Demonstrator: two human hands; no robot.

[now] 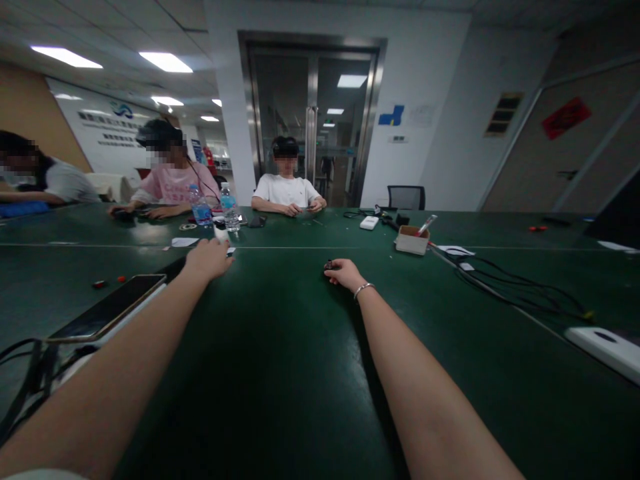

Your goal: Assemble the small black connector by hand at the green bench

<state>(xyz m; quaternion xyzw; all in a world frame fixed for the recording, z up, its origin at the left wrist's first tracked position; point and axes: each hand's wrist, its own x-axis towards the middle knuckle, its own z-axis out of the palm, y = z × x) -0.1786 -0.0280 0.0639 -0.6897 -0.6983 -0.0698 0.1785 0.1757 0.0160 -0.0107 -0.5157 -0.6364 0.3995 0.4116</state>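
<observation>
My left hand reaches over the left part of the green table, its fingers curled at a small white bottle with a dark cap. The hand covers the bottle's lower part and most of its own fingertips. My right hand, wearing a silver bracelet, rests near the table's middle. Its thumb and fingers pinch a small dark object, too small to make out. Two clear plastic water bottles with blue labels stand just beyond my left hand.
A tablet-like device with a dark screen lies left of my left forearm, near black straps. An open box, black cables and a white device are on the right. Several people sit across the table.
</observation>
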